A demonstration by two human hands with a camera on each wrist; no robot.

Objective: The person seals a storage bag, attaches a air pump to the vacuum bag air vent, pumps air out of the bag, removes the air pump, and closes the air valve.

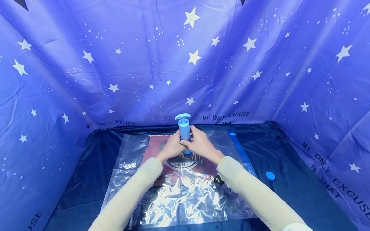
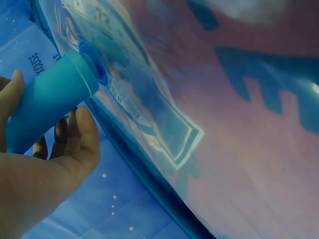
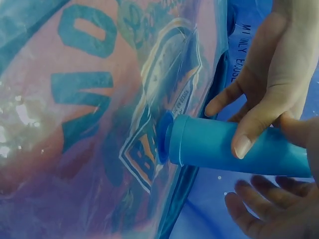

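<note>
A light-blue hand pump (image 1: 184,129) with a T-shaped handle stands upright on a clear plastic storage bag (image 1: 127,155). Its lower end meets the round blue valve (image 3: 164,137) in the bag's film. From the left, my left hand (image 1: 172,145) holds the pump barrel, its thumb lying along it in the right wrist view. My right hand (image 1: 202,144) holds the barrel from the other side, with its lower fingers (image 3: 256,204) loosely bent beside it. Inside the bag lies folded reddish cloth (image 2: 239,164) with dark lettering and a badge print.
A round blue cap (image 1: 270,175) lies on the dark blue cloth (image 1: 277,205) to the right of the bag. The bag's blue zip strip (image 1: 242,154) runs along its right side. Purple star-print curtains (image 1: 162,64) enclose the back and both sides.
</note>
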